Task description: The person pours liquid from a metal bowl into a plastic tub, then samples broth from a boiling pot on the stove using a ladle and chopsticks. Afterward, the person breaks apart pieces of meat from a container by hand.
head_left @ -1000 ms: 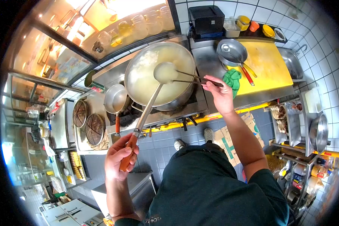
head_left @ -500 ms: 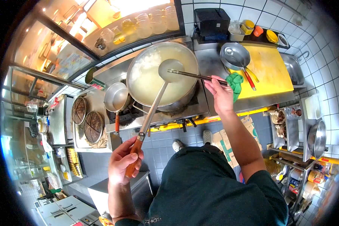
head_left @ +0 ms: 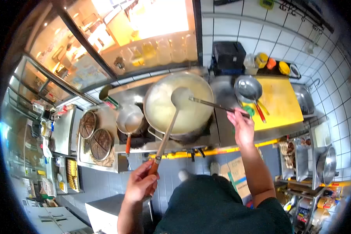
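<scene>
My left hand [head_left: 142, 181] is closed around the orange-brown handle of a long metal ladle [head_left: 169, 134]. The ladle's wide round bowl rests in a large metal pot [head_left: 147, 119] of pale, cloudy liquid. My right hand [head_left: 242, 126] grips dark chopsticks [head_left: 218, 106] with silvery ends, which point left over the pot, their tips near the ladle bowl. Partly hidden behind my right hand is a green cloth [head_left: 249, 110]. A small saucepan [head_left: 130, 118] with a red-brown handle sits left of the pot.
Right of the stove, a grey pan [head_left: 248, 89] with a red handle lies by a yellow cutting board [head_left: 280, 103]. A sink [head_left: 303, 97] adjoins it. Two round dark-covered sieves [head_left: 101, 144] rest at left. A black box [head_left: 229, 55] stands against the tiled wall.
The camera view has tilted up, so the stove and pot appear lower. My right hand and the chopsticks' tips have shifted slightly right relative to the ladle bowl. Both hands keep their holds.
</scene>
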Motion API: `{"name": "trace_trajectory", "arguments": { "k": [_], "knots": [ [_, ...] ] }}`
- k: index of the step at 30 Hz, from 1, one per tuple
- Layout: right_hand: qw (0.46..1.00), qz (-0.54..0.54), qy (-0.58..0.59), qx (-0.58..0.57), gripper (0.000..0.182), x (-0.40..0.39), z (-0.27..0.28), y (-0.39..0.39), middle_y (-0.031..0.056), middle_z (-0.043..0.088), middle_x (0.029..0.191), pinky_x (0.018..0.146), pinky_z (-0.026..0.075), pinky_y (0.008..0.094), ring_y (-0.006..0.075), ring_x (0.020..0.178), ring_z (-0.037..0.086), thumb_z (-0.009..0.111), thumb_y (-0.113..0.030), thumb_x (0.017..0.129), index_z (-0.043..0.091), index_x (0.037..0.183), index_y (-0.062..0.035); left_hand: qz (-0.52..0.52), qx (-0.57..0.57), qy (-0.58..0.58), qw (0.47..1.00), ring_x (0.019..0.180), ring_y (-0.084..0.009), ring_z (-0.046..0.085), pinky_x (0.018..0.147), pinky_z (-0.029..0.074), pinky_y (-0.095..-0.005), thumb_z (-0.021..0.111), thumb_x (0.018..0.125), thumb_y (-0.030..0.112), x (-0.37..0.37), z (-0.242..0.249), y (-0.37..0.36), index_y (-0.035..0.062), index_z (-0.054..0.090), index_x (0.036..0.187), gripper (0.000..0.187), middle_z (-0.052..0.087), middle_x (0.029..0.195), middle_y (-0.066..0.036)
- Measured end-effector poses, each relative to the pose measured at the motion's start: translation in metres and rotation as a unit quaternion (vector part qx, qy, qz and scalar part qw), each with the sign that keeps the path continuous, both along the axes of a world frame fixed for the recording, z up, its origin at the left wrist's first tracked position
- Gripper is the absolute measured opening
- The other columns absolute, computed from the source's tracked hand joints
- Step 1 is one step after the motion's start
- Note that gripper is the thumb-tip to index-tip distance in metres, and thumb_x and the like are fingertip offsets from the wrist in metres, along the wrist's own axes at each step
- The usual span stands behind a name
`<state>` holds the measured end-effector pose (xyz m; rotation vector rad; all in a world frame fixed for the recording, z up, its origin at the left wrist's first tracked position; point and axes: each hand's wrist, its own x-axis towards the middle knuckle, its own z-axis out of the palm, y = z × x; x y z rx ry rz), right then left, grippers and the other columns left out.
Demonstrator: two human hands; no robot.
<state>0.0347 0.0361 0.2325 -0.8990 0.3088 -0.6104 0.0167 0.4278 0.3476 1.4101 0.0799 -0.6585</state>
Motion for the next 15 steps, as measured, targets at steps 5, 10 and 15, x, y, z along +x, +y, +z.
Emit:
{"name": "trace_trajectory", "arguments": {
  "k": [5,10,15],
  "knots": [
    [1.0,0.0,-0.013,0.018,0.019,-0.001,0.013,-0.002,0.0131,0.069,0.097,0.084,0.058,0.0357,0.0246,0.091,0.069,0.062,-0.008,0.094,0.061,0.111,0.0013,-0.044,0.094,-0.063,0.993,0.054,-0.0113,0.054,0.045,0.044,-0.0237,0.056,0.087,-0.005,-0.002,-0.01,-0.002,0.0048,0.046,0.14,0.055,0.061,0.08,-0.005],
    [1.0,0.009,-0.01,0.028,0.017,-0.002,0.033,-0.001,0.0126,0.069,0.098,0.083,0.058,0.035,0.0249,0.09,0.07,0.063,-0.008,0.094,0.063,0.108,0.0003,-0.053,0.209,-0.279,0.936,0.058,-0.0133,0.054,0.053,0.045,-0.027,0.06,0.082,-0.005,-0.004,-0.054,0.0,-0.0035,0.047,0.137,0.056,0.058,0.074,-0.006],
    [0.999,0.022,0.003,0.032,0.018,-0.005,0.051,0.0,0.011,0.069,0.096,0.083,0.058,0.0349,0.0238,0.089,0.07,0.063,-0.008,0.094,0.063,0.11,-0.0003,-0.043,0.304,-0.451,0.838,0.06,-0.0248,0.055,0.056,0.047,-0.0354,0.061,0.075,-0.007,-0.01,-0.091,0.001,-0.0084,0.048,0.132,0.059,0.054,0.069,-0.011]
  ]
}}
